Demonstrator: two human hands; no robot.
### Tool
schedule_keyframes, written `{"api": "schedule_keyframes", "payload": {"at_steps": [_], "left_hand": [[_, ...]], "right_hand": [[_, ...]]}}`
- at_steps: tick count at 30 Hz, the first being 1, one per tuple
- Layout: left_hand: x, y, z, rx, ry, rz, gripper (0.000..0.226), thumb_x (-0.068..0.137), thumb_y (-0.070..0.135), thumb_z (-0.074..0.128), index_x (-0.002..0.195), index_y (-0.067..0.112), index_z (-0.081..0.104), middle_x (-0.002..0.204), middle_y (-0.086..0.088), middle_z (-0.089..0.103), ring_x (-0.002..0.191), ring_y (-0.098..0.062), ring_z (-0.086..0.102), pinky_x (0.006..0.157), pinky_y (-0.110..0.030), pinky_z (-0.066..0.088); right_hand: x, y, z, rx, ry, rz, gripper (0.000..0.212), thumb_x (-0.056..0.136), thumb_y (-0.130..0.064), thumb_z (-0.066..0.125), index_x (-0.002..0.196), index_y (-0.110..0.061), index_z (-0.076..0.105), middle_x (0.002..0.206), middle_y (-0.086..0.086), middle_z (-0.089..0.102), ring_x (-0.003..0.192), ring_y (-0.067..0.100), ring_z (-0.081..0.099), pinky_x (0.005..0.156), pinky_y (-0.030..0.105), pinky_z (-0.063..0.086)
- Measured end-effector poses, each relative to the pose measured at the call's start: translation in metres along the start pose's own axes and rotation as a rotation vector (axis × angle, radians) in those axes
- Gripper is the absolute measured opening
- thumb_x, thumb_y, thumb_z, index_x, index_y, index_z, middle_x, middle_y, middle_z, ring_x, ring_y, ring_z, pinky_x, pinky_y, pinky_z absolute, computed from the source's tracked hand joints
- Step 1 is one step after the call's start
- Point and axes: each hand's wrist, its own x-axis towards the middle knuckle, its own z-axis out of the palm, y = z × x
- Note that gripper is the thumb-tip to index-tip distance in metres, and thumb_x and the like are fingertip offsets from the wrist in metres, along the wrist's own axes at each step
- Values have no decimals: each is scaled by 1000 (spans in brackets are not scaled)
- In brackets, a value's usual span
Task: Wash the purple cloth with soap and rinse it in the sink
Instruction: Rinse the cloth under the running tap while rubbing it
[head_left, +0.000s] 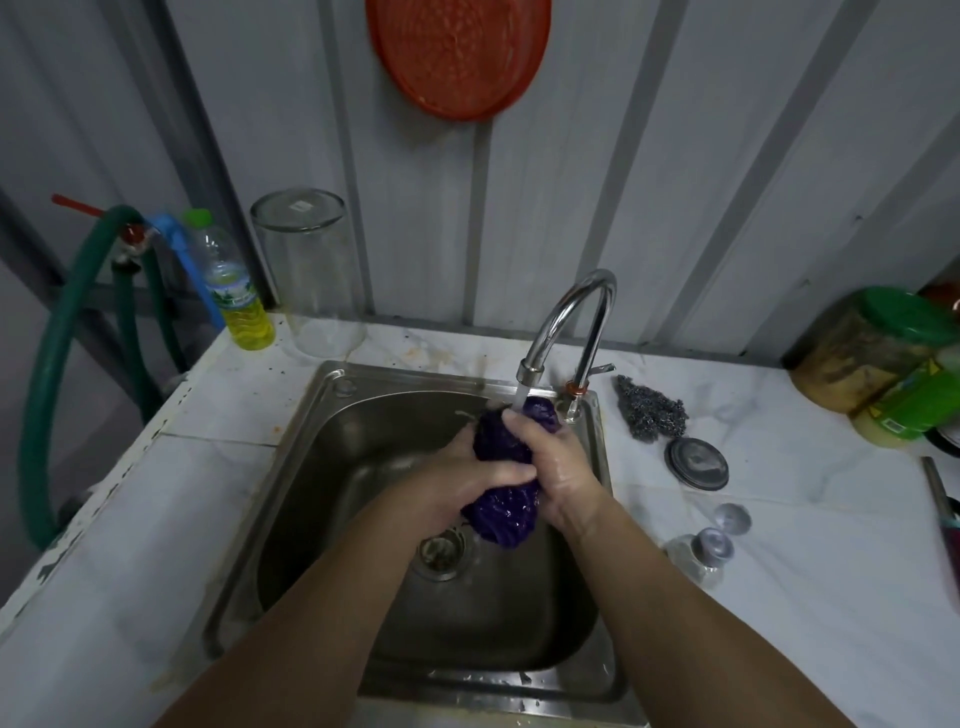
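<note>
Two bare hands hold a wet purple cloth (503, 512) over the metal sink (332, 467). The cloth is bunched up into a lump. The left hand (470, 480) has its fingers wrapped around the middle of the cloth and squeezes it. The right hand (558, 462) grips the cloth from the other side, with its fingers curled over the top part. Both hands look wet. The top of the cloth sits right under the spout of the shiny curved tap (569, 332), and water runs down onto it. Below the cloth is the drain (441, 551) at the bottom of the sink. On the white counter (779, 597) to the right lie a gray metal scrubber (652, 413), a round metal lid (696, 463) and two small shiny caps (724, 532). At the far right stand jars with green lids (893, 353). On the left, at the back, are a bottle of yellow liquid (236, 291) with a green cap and a big clear glass jar (311, 270) turned upside down. A green hose (52, 364) hangs at the far left. A round orange basket (457, 52) hangs on the gray wall.
</note>
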Motion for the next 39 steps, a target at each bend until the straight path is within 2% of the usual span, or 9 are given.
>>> {"api": "schedule_keyframes", "payload": {"at_steps": [3,6,10,17,24,27,31,36,39], "left_hand": [[12,-4,-2,319,-37,124,105,57,38,94,147,35,41,129,9,66,119,-14,65,107,-43,51],[16,1,-2,528,-33,210,86,61,39,91,139,32,54,118,12,70,111,-9,66,102,-37,52],[17,9,4,763,96,266,38,73,23,77,110,21,69,91,3,72,85,-16,69,80,-33,57],[28,2,2,939,165,151,12,83,30,63,75,23,58,71,2,66,66,-17,65,57,-30,47],[21,-2,12,1090,290,228,27,90,31,62,111,15,66,98,-4,75,84,-22,68,69,-28,47],[25,-8,5,804,302,203,42,78,35,72,115,25,54,103,1,72,86,-19,69,72,-33,55],[16,-22,-7,-34,184,46,62,78,29,85,132,20,55,117,-1,72,93,-19,76,84,-37,62],[23,-20,-5,-611,400,-24,19,94,21,71,113,18,69,110,-14,73,99,-32,72,74,-44,64],[37,-17,-5,-543,584,-43,13,97,30,66,106,22,68,109,-10,72,95,-30,71,79,-45,63]], "right_hand": [[9,-1,6,-70,-6,-85,29,81,-5,79,109,-4,71,109,21,72,101,38,70,94,50,57],[14,-4,5,-199,-51,-94,33,73,-18,83,105,-16,74,104,17,74,99,35,70,95,51,56],[20,-6,6,-150,-73,-74,47,70,-12,83,113,2,69,105,20,72,95,34,70,94,52,57],[21,10,17,-405,220,-257,14,90,-17,73,83,-17,60,71,-1,67,71,18,65,79,40,57],[19,4,22,-648,385,-279,19,90,-31,68,92,-12,65,83,3,69,77,17,65,81,35,53],[15,1,20,-275,400,-214,11,86,-24,68,82,-15,64,71,3,67,74,28,66,79,46,57],[14,-6,11,286,314,-77,20,98,-24,62,112,-11,64,108,20,73,100,39,71,94,62,54],[5,4,-3,-491,294,-196,28,92,-49,62,86,-24,71,92,10,77,93,30,74,93,55,57],[-9,9,-5,-539,168,-256,16,90,-20,69,94,-36,71,99,3,76,97,24,73,92,47,59]]}}
